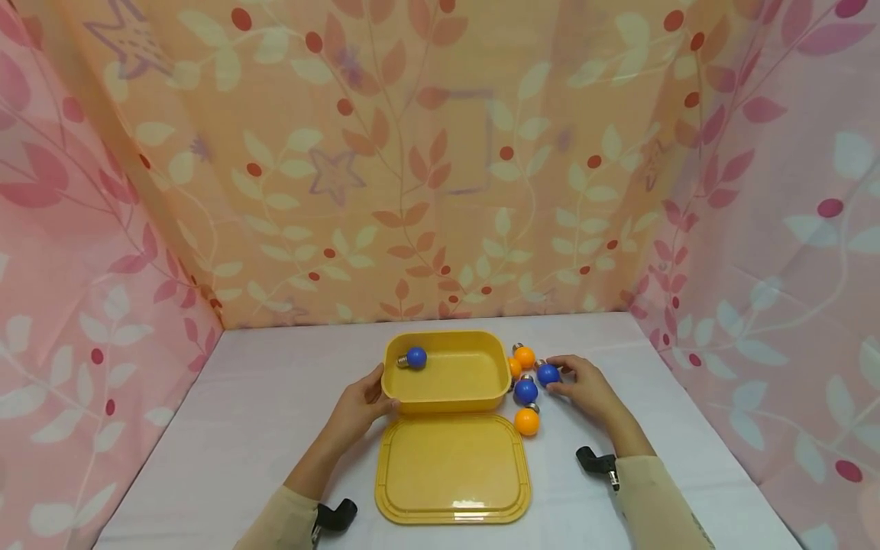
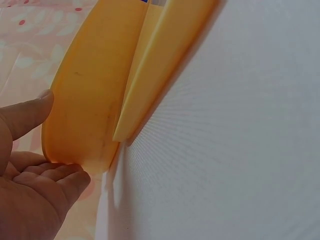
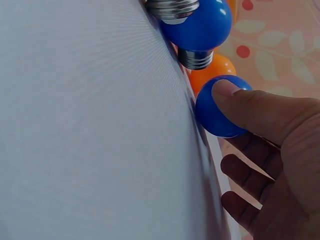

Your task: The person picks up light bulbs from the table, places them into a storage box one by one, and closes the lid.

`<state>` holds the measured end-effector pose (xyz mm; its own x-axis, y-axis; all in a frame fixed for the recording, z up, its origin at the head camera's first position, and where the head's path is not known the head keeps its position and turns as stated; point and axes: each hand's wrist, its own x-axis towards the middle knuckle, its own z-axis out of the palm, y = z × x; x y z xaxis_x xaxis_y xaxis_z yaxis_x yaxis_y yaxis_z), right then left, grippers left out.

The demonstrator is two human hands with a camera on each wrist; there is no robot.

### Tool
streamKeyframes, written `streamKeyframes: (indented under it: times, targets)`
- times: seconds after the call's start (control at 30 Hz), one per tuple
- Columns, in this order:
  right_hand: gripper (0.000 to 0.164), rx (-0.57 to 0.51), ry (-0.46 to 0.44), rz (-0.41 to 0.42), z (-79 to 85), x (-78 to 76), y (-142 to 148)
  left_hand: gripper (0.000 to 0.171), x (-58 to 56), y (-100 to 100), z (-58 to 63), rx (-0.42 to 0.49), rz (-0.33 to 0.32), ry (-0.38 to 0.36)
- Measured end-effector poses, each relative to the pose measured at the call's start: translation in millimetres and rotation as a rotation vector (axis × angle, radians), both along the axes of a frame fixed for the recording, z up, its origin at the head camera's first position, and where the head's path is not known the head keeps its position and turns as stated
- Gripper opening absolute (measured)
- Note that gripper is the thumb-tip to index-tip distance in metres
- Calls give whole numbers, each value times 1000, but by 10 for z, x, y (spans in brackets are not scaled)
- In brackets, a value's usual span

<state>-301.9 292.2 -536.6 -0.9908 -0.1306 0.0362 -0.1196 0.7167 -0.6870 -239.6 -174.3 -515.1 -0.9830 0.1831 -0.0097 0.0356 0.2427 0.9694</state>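
Note:
A yellow plastic box [image 1: 447,397] stands without its lid, a blue light bulb [image 1: 416,357] lying inside near its left end. My left hand [image 1: 360,401] holds the box at its left front corner, thumb and fingers against the outer wall [image 2: 95,90]. To the right of the box, my right hand [image 1: 584,388] pinches another blue light bulb [image 3: 220,112] between thumb and fingers, low at the tabletop. Beside that bulb sit a further blue bulb [image 1: 525,391] and orange bulbs [image 1: 525,357], with one more orange bulb [image 1: 527,422] nearer the front.
The yellow lid [image 1: 454,470] lies flat directly in front of the box. White cloth covers the table [image 1: 275,382]. Patterned curtains [image 1: 412,153] hang behind and on both sides. Black devices [image 1: 596,461] are strapped at both wrists, by the beige sleeves.

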Motion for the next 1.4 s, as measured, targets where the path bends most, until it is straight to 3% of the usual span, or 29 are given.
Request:
streamKeyframes:
  times: [0.43, 0.6, 1.0, 1.4]
  targets:
    - [58, -49, 12, -42, 71, 60, 41, 86, 3, 7, -42, 33, 3, 6]
    - [60, -68, 3, -79, 99, 104, 36, 86, 18, 9, -65, 31, -25, 4]
    - [57, -115, 89, -71, 342, 57, -27, 87, -17, -4, 39, 20, -10, -9]
    - [60, -143, 109, -38, 438, 99, -124, 89, -22, -1, 16, 8, -5, 0]
